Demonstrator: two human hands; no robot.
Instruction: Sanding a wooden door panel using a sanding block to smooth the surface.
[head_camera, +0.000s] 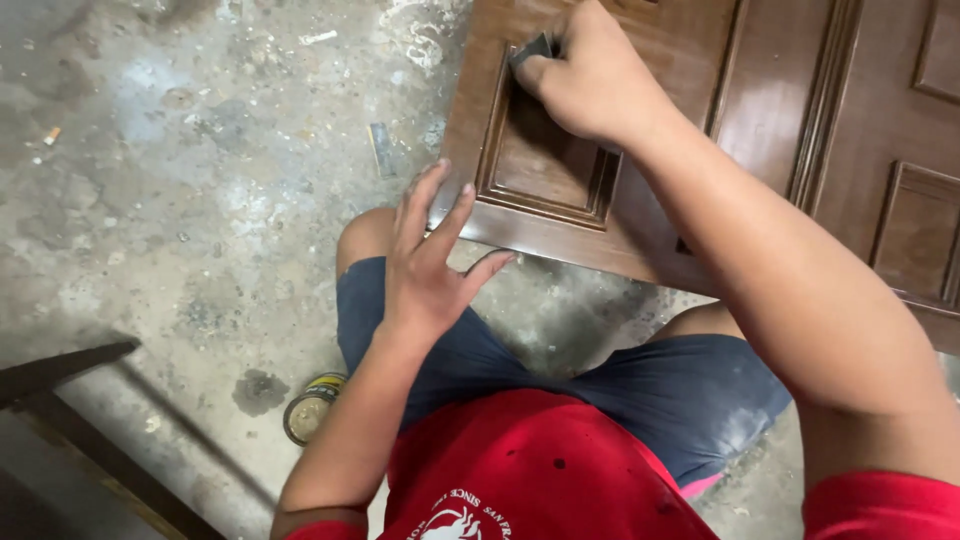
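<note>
My right hand (590, 75) clenches a small dark pad (532, 48), pressing it into the recessed panel of the door (760, 110). My left hand (430, 255), fingers spread flat, steadies the door's corner over my knees.

Stained concrete floor (180, 200) bears a small tin (310, 405), perhaps.

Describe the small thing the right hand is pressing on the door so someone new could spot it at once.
Start at the brown wooden door lying across the top of the view. On its near-left raised panel, the right hand presses a small dark grey pad into the top moulding. It is the only grey, flat piece on the brown wood, peeking out from the fingertips.
</note>
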